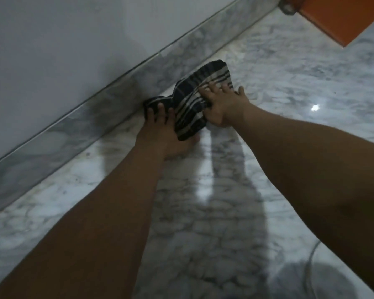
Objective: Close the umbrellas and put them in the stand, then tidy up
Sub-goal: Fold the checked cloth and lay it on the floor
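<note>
Cloth (192,100), striped dark blue and cream, lies crumpled on the marble floor (268,83) just beside the marble skirting (117,91) at the foot of the grey wall (63,50). Both bare arms reach toward the skirting. The left hand (166,134) is at the cloth's near end, its fingers (161,110) spread flat on the dark part close to the skirting, while a fold of cloth drapes over the thumb side of the hand. The right hand (222,104) presses on the cloth's lighter part, farther from the skirting, fingers apart and laid straight across the stripes, thumb sticking out to the side. An orange panel (333,18) shows far along the skirting, at the top corner. The arms' shadows fall on the glossy floor.
</note>
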